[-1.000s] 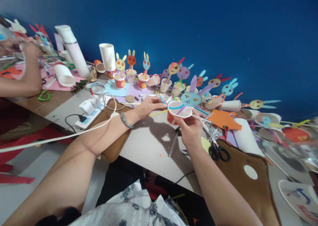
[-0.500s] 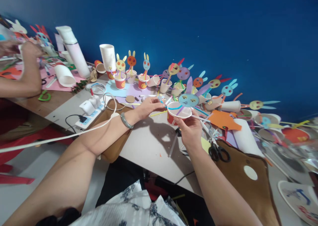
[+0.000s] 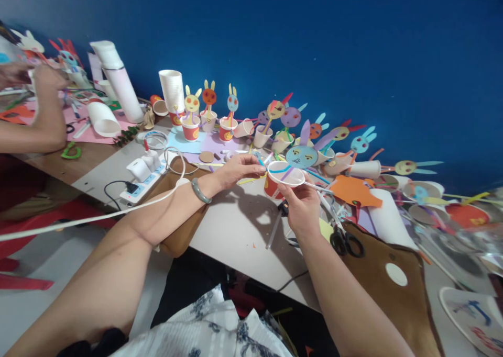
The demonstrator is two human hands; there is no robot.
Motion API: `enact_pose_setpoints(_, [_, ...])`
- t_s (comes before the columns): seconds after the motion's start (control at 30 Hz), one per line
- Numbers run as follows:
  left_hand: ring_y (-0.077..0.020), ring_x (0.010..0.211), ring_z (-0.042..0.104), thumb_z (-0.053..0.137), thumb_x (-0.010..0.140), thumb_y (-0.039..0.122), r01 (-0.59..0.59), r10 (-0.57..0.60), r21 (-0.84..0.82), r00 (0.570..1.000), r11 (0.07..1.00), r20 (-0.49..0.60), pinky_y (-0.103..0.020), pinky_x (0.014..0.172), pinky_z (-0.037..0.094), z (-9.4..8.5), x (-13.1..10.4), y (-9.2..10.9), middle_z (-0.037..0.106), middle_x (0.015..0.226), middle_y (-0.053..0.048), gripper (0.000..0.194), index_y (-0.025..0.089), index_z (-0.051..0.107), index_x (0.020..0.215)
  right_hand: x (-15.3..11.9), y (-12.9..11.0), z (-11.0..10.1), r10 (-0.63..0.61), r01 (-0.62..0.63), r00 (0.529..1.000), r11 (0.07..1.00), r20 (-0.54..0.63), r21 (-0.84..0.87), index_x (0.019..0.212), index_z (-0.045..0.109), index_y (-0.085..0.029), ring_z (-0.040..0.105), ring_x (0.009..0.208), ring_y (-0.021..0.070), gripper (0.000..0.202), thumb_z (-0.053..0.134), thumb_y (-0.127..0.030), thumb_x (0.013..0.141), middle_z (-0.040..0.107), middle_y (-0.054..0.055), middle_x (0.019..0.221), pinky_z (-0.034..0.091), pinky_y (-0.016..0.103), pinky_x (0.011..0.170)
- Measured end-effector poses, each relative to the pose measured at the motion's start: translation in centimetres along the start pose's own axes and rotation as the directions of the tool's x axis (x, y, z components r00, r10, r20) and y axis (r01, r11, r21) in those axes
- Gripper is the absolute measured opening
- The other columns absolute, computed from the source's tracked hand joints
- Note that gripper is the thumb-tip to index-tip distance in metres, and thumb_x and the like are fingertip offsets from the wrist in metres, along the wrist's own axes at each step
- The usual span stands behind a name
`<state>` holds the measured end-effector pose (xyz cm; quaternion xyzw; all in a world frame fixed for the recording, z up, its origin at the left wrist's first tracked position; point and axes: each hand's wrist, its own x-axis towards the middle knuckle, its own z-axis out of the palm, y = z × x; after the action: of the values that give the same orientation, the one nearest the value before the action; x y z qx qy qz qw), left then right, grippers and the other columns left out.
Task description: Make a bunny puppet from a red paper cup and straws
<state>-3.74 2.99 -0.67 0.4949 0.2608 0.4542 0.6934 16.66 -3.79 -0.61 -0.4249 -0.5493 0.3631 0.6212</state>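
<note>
My right hand (image 3: 304, 208) grips a red-and-white paper cup (image 3: 272, 187) from its right side, above the table. A light-blue paper rabbit face (image 3: 302, 157) with purple ears stands up at the cup's far rim, and a purple strip runs below it into the cup. Across the inside of the cup lies a blue straw (image 3: 280, 170). At the cup's left side, my left hand (image 3: 238, 171) pinches the straw's blue end, thumb and fingertips close together. A grey bangle (image 3: 200, 191) circles my left wrist.
Several cups with paper rabbits, one a yellow rabbit (image 3: 192, 103), line the blue wall. Black-handled scissors (image 3: 348, 242) lie right of my right hand. A power strip (image 3: 143, 181) with a white cable sits left. Another person's arm (image 3: 43, 116) is at far left.
The cup has tipped slightly, and the rabbit face has shifted a little up and right. My left hand has moved slightly right with the cup.
</note>
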Motion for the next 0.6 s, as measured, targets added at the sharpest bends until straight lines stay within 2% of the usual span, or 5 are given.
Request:
enact_pose_setpoints(0.23, [-0.0153,0.092,0.071,0.102,0.067,0.043,-0.071,0.071,-0.031,0.997,0.997,-0.017,-0.038,0.098,0.054,0.4,-0.5,1.2,0.077,0.094,-0.002,0.045,0.016,0.079,0.094,0.0,0.1,0.0,0.039,-0.039,0.999,0.998,-0.003,0.040,0.117,0.077,-0.024,0.076,0.114,0.0290,0.058,0.097,-0.055,0.073,0.084,0.009,0.116,0.055,0.050,0.112])
enact_pose_setpoints(0.43, [-0.0146,0.085,0.070,0.101,0.067,0.052,-0.138,0.135,-0.036,0.988,0.990,-0.073,-0.038,0.096,0.055,0.5,-0.5,1.5,0.075,0.085,-0.002,0.045,0.016,0.079,0.083,0.0,0.6,-0.3,0.049,-0.049,0.999,0.999,-0.025,0.005,0.119,0.077,-0.023,0.077,0.106,0.0281,0.060,0.097,-0.056,0.073,0.084,0.008,0.111,0.060,0.046,0.100])
enact_pose_setpoints(0.6, [-0.0138,0.082,0.069,0.101,0.064,0.054,-0.153,0.151,-0.010,0.983,0.988,-0.100,-0.037,0.094,0.055,0.7,-0.5,1.5,0.076,0.081,-0.001,0.046,0.017,0.078,0.078,0.0,0.6,-0.4,0.034,-0.034,0.999,0.999,-0.011,-0.026,0.121,0.077,-0.025,0.077,0.105,0.0279,0.059,0.095,-0.056,0.075,0.084,0.008,0.110,0.060,0.046,0.099])
